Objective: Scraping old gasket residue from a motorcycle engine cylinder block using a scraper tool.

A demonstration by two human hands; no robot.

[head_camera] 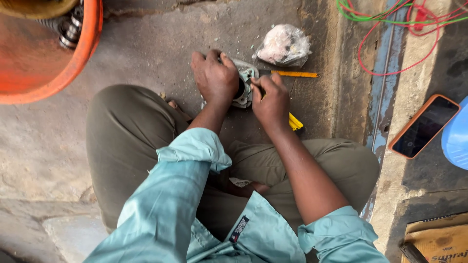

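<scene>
A grey metal engine part (245, 80) with a round bore lies on the concrete floor in front of my crossed legs. My left hand (214, 78) presses down on its left side and holds it. My right hand (269, 100) is closed on a thin tool whose tip touches the part's right edge. A yellow-handled blade (292, 74) lies just beyond the part, to the right. Another yellow tool (295, 122) peeks out under my right wrist.
A clear plastic bag (283, 45) with pale contents lies beyond the part. An orange tub (58, 58) with springs stands at top left. Red and green wires (390, 19), a phone in an orange case (424, 126), a blue container (457, 139) and cardboard (436, 238) sit on the right.
</scene>
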